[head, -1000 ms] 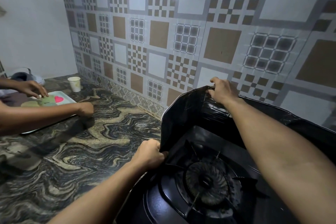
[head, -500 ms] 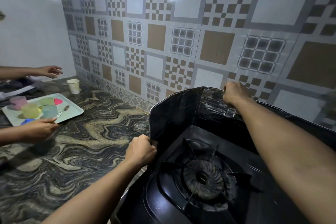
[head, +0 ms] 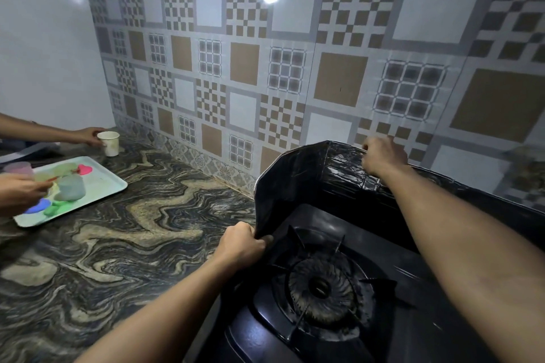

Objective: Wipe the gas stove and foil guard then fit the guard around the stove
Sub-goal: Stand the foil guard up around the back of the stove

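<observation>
The black gas stove (head: 392, 318) sits on the marbled counter at the lower right, its round burner (head: 320, 287) in plain view. A dark, shiny foil guard (head: 295, 183) stands upright around the stove's left side and back, folded at the far left corner. My left hand (head: 241, 244) pinches the lower front edge of the guard's left panel. My right hand (head: 383, 156) grips the top edge of the back panel, close to the tiled wall. My right forearm crosses over the stove and hides part of the back panel.
The marbled counter (head: 132, 244) stretches to the left. On it lies a pale tray (head: 103, 186) with several coloured shapes. Another person's hands are there, one (head: 88, 135) at a white paper cup (head: 109, 143), one (head: 17, 191) over the tray. The patterned tile wall (head: 295, 68) rises right behind the guard.
My right hand slid rightward along the guard's top edge while the left kept its grip on the left panel's front edge. The other person's far hand reached the cup.
</observation>
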Demonstrator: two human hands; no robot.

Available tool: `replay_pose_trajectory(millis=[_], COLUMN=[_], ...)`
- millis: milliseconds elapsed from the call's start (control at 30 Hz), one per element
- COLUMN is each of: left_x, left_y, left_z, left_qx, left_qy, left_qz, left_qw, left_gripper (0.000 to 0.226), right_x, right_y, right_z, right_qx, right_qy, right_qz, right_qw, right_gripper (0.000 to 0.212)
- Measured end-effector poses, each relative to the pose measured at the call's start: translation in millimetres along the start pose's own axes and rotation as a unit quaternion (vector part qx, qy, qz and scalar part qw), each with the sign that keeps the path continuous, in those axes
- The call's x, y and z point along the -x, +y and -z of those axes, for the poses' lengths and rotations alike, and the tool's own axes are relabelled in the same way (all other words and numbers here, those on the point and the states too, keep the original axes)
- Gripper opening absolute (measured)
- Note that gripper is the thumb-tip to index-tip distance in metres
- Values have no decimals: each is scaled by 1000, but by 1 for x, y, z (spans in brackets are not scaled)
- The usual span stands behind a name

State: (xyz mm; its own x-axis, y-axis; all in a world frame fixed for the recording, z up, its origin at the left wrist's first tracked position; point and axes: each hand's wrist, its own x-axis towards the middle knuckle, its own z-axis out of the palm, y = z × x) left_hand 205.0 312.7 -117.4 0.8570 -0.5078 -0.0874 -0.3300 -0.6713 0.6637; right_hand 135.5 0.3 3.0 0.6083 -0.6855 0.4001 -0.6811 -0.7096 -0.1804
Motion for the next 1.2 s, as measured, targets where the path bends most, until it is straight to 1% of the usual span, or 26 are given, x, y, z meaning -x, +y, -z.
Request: replay_pose_trajectory(millis=[67,167,233,467,600,667,733,833,933,1067,1200], left_x=[0,2,2,-1,0,1,3,4,4,6,7], left_y=[0,1,1,-2,-4,-4,-2,0,-2,-3,-7], left_z=[4,9,11,13,15,14,13,14,16,18,20], left_qx=[7,16,14,-15,-23,-8,5,-20,-12,-4,1], left_qy=[-5,2,13,62,108,97,62,39,29,11,7], left_qz=[3,6,10,31,44,38,19,-12,-14,-2,1], left_qw=[1000,1000,1000,997,993,994,998,999,999,1000,1000], left_gripper=[45,64,67,46,33,27,24,20,17,28,33], right_x=[2,6,7,12,14,15,15,16,17,19,20], right_y=[5,10,11,9,9,11,12,12,12,8,4], right_z=[1,3,3,12,13,13,13,12,11,9,10], right_qx=[3,15,5,26,31,42,53,70,70,66,56], right_qy=[-3,2,-5,6,10,36,56,58,50,25,15], right_qz=[-1,3,8,10,8,2,-3,-13,-16,-4,-2], right_qw=[1000,1000,1000,1000,999,998,997,996,996,998,998], right_gripper=[24,31,35,36,33,32,31,28,26,20,32])
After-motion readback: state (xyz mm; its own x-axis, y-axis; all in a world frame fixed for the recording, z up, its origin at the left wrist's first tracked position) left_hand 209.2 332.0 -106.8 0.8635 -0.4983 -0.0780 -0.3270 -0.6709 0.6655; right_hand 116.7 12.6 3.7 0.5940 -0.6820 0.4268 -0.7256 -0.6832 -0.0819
